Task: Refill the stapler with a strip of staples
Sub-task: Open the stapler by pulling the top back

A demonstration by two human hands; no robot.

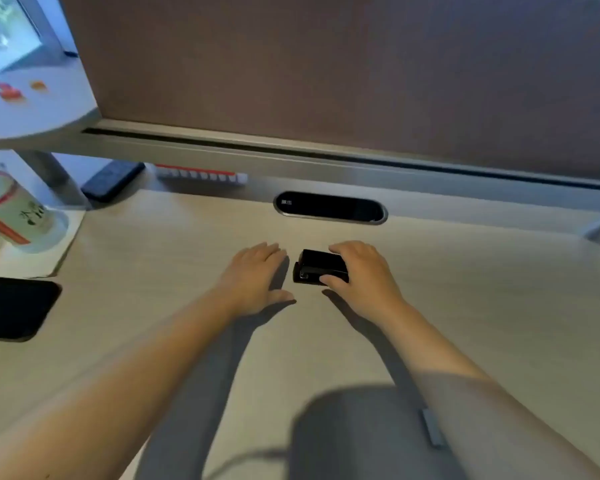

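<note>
We see first the brown partition panel [326,71] that stands along the far edge of the pale wooden desk [465,306], with a grey rail at its foot. In the desk, close to that rail, there is an oval cable opening [329,206] with a dark inside. At the left edge lie a dark flat object [11,308] and, farther back, a cup with red and green print [14,216] on a white sheet; a dark case [113,180] and a small white and red strip [201,173] rest near the rail, but they are too blurred to name with certainty. Our left hand [257,278] lies flat on the desk, palm down, fingers straight and close together, thumb out to the side — it is just beside the stapler but does not touch it. Our right hand [361,275] grips the small black stapler [321,266] from the right: the fingers curl over its far side, the thumb presses its near edge. The stapler sits on the desk between both hands, below the oval opening, and looks closed.
</note>
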